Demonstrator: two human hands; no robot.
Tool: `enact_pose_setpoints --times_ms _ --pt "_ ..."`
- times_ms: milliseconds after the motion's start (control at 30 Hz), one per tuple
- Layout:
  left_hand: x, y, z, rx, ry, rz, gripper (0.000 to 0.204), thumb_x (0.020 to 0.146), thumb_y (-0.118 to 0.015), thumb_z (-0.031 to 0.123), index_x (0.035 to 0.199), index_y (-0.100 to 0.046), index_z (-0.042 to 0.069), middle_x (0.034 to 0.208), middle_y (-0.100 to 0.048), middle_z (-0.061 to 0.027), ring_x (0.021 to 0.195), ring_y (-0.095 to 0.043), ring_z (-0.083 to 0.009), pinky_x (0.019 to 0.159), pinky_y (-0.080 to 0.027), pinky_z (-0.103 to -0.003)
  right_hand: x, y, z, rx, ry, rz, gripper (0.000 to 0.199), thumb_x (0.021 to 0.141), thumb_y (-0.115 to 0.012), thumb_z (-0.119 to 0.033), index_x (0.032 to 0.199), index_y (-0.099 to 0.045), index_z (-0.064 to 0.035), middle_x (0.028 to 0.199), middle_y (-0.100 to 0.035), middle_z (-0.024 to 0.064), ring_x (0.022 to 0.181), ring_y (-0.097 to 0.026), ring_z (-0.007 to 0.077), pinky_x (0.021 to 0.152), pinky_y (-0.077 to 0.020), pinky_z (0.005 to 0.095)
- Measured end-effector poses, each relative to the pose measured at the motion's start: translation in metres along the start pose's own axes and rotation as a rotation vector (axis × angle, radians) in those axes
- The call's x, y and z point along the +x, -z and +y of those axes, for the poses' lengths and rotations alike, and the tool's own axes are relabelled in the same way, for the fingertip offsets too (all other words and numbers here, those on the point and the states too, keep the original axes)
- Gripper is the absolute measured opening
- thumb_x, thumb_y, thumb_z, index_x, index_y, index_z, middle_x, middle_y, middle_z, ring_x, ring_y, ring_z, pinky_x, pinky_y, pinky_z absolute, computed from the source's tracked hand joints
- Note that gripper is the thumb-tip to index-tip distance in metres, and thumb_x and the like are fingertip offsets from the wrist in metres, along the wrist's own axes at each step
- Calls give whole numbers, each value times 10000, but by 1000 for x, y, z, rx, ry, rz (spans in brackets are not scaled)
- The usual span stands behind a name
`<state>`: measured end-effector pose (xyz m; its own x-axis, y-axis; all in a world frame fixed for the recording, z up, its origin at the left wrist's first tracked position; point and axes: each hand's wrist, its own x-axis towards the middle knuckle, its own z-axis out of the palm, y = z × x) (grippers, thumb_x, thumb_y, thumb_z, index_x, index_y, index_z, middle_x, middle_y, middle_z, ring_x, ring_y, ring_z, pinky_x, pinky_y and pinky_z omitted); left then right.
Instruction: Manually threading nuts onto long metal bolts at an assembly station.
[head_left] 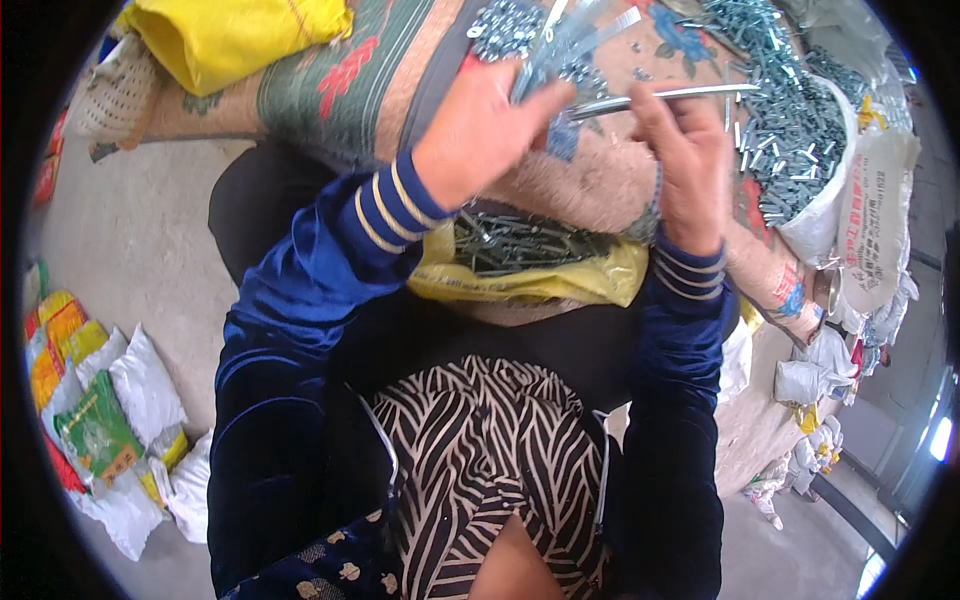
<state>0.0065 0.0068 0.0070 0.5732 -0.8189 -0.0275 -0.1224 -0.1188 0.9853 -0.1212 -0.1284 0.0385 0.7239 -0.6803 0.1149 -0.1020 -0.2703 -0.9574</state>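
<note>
1. Both my forearms, in blue velvet sleeves, reach forward and up; my left hand (pixel 478 130) and right hand (pixel 685 160) face each other.
2. My left fingertips are hidden behind a bundle of metal strips (pixel 565 45); what the small parts are is hard to tell.
3. My left hand is closed around the bundle; my right pinches a long metal bolt (pixel 665 95), held level between the hands.
4. Below my wrists lies a yellow bag of bolts (pixel 530 265).

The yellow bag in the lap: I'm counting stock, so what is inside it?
The yellow bag holds a heap of long grey metal bolts. Its folded rim and the forearms hide how deep the heap goes.
</note>
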Motion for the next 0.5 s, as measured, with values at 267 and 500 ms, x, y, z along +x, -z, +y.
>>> enact_pose_setpoints --times_ms 267,500 --pt "17 39 -9 -792 269 -125 154 921 -585 211 1026 -532 111 671 -525 -2 486 -418 -49 403 -292 -183 -65 5 29 -958 327 -513 118 756 -661 -166 735 -613 -61 696 -590 125 680 -600 328 593 -461 436" --pt "14 27 -13 -831 293 -173 301 970 -486 229 1186 -528 24 720 -408 35 544 -335 -45 467 -294 -177 -90 -74 113 -934 249 -669 196 768 -627 -232 814 -626 -42 715 -635 162 639 -626 347 578 -489 466"
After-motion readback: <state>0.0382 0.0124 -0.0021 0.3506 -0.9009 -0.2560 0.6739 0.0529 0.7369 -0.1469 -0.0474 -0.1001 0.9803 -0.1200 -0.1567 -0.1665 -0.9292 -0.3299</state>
